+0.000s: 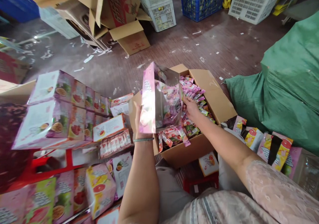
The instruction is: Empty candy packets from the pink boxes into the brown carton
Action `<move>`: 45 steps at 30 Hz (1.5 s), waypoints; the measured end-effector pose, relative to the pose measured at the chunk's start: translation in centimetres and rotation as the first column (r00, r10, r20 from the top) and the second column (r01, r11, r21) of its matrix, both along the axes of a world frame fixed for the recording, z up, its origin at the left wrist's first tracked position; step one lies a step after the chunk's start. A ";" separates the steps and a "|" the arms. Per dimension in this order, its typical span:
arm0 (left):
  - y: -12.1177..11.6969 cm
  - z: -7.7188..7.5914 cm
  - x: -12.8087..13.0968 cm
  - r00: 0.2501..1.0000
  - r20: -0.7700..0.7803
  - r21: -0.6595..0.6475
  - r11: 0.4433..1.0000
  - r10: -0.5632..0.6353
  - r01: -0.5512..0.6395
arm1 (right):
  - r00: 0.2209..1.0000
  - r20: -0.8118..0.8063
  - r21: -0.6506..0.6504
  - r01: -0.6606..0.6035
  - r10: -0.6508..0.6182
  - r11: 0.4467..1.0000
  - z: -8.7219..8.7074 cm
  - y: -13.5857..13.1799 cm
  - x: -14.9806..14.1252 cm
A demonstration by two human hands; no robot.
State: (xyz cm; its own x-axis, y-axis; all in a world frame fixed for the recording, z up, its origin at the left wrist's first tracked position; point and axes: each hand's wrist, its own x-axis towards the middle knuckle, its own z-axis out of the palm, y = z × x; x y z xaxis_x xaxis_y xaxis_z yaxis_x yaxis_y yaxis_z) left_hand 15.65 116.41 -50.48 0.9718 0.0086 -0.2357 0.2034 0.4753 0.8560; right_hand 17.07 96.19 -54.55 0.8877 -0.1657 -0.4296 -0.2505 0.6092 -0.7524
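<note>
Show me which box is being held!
The pink, clear-windowed box between the left hand and right hand, over the open carton; no hand touches the others.

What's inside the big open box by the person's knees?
Lots of little packets, many pink, some red and green. The pink windowed package and right hand block some, and whatever lies under the top packets is hidden.

I can't read any words for sure from my far-off seat. The shiny pink box with a clear window (147, 101), held over the open brown cardboard box of little packets (189, 151), has blurry white letters. Left of that open box, the stacked pink-and-white fruit boxes (41, 117) have fuzzy writing too. Behind it, blocky letters mark the red side of a brown cardboard carton (119, 10). Its right flap has a tiny pale mark.
</note>
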 end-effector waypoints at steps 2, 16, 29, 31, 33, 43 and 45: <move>0.0 1.4 -0.3 0.997 0.076 -0.017 1.000 -0.004 0.006 | 0.999 -0.040 0.053 0.032 -0.030 0.998 0.0 -0.1 0.1; 1.9 3.5 -2.8 0.977 0.181 0.324 0.931 0.113 -0.168 | 0.873 0.301 -0.754 -0.028 0.383 0.656 -2.2 -0.6 -1.1; 4.9 4.6 -3.0 0.989 0.150 0.183 0.982 0.020 -0.047 | 0.480 -0.173 -0.958 0.120 0.860 -0.259 1.5 0.4 -3.0; 5.0 4.4 -2.9 0.983 0.177 0.219 0.972 0.046 -0.085 | 0.467 -0.241 -0.945 0.086 0.850 -0.315 1.2 1.4 -2.0; 5.1 4.0 -2.8 0.975 0.208 0.252 0.959 0.079 -0.131 | 0.481 -0.261 -0.943 0.058 0.837 -0.328 0.8 2.2 -0.8; 6.7 3.3 -2.1 0.961 0.228 0.207 0.956 0.158 -0.206 | 0.291 -0.138 -0.989 0.017 0.947 -0.149 1.9 1.2 -0.3; 6.7 3.5 -2.2 0.967 0.209 0.207 0.959 0.149 -0.193 | 0.318 -0.128 -0.983 0.086 0.939 -0.163 1.5 1.7 -1.0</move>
